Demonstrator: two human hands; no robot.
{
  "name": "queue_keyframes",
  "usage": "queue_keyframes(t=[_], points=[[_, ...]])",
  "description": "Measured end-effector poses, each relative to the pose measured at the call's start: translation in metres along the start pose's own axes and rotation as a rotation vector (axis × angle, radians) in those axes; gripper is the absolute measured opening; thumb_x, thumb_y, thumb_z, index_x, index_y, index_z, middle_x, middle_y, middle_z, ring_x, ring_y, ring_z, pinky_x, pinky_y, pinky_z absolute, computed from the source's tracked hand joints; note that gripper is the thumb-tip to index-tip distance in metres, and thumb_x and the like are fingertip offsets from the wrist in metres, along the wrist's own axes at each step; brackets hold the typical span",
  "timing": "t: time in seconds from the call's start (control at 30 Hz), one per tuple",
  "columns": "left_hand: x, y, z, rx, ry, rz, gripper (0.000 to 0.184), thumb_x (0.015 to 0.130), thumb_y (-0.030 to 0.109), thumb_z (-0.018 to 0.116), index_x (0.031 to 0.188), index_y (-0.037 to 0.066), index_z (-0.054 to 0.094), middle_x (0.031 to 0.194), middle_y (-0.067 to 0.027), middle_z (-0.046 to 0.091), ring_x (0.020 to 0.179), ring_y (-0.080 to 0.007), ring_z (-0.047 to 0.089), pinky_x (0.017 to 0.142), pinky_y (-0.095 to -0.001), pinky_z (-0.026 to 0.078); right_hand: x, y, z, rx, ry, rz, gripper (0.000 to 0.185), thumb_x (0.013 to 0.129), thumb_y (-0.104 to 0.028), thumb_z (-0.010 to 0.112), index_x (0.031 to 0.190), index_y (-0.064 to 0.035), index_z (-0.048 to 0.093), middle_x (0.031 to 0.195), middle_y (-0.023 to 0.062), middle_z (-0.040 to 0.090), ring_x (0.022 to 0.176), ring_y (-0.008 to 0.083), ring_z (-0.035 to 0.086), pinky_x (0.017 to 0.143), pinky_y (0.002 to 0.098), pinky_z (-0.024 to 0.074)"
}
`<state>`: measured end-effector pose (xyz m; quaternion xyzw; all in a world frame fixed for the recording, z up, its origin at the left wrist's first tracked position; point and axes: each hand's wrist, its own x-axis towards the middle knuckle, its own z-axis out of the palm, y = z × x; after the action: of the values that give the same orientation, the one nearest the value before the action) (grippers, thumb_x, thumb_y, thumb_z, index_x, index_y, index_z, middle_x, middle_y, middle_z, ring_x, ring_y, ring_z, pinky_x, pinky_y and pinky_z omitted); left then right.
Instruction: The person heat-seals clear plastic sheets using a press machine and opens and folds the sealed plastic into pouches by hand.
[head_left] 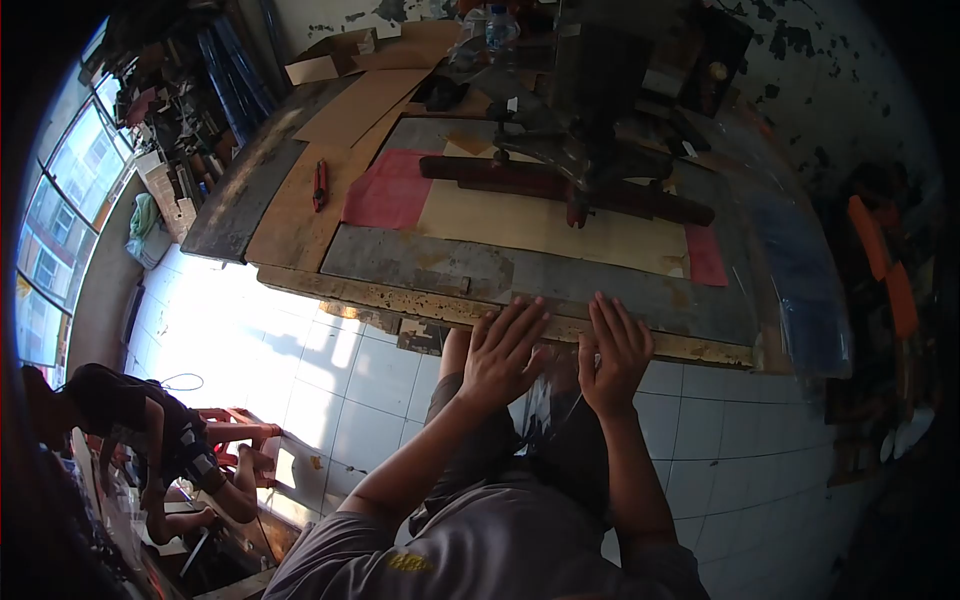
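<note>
My left hand (505,350) rests at the front edge of the worktable, fingers stretched out and palm down, holding nothing. Beside it my right hand (615,355) lies on the same wooden edge (420,305), its fingers also extended. Beyond them a grey metal plate (400,258) carries a cream sheet (560,240), with a red piece at its left end (385,190) and another at its right end (706,255). Across the sheet runs the dark red bar (640,198) of a heavy press-like machine (590,130). Neither hand touches the sheet.
A red cutter knife (320,186) lies on brown cardboard (290,215) at the left. Clear plastic sheets (800,290) hang over the right side. A water bottle (500,28) stands at the back. Another person (150,430) sits at lower left near a red stool (262,432).
</note>
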<state>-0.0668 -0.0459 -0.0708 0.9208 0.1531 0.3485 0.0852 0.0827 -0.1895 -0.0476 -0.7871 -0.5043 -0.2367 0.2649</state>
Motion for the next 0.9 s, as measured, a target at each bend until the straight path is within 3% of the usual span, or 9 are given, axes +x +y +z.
queue_keyframes(t=[0.27,0.53,0.67,0.9], points=[[-0.009,-0.01,0.021,-0.003,0.099,0.053,0.054,0.093,0.03,0.071,0.145,0.018,0.064,0.158,-0.0013,0.056,0.146,-0.0212,0.051,0.121,-0.0447,0.031,-0.017,0.008,0.027,0.041,0.182,-0.025,0.039,0.107,-0.029,0.05,0.132,-0.0091,0.073,0.143,0.0,0.069,0.135,0.0212,0.059,0.112,0.0422,0.0331],[-0.01,-0.011,0.019,-0.063,0.098,0.038,0.061,0.086,0.026,0.073,0.145,0.019,0.065,0.16,-0.0017,0.054,0.146,-0.0215,0.05,0.121,-0.0446,0.03,-0.017,0.01,0.029,0.009,0.186,-0.069,0.043,0.109,-0.026,0.042,0.135,-0.0055,0.07,0.141,0.0044,0.07,0.133,0.0258,0.061,0.112,0.0438,0.0343],[-0.012,-0.012,0.021,-0.037,0.085,0.036,0.063,0.086,0.027,0.072,0.147,0.019,0.063,0.161,-0.0007,0.052,0.151,-0.0194,0.045,0.124,-0.0444,0.027,-0.019,0.011,0.032,0.011,0.17,-0.043,0.046,0.11,-0.03,0.04,0.134,-0.0069,0.071,0.141,0.003,0.07,0.133,0.0261,0.061,0.111,0.0452,0.0353],[-0.012,-0.016,0.025,-0.039,0.136,0.074,0.062,0.085,0.027,0.071,0.146,0.018,0.064,0.161,-0.0012,0.053,0.148,-0.0202,0.047,0.121,-0.0441,0.03,-0.019,0.012,0.035,-0.012,0.194,-0.06,0.045,0.111,-0.032,0.04,0.136,-0.0095,0.07,0.142,0.0019,0.07,0.131,0.0265,0.062,0.11,0.0454,0.0366]])
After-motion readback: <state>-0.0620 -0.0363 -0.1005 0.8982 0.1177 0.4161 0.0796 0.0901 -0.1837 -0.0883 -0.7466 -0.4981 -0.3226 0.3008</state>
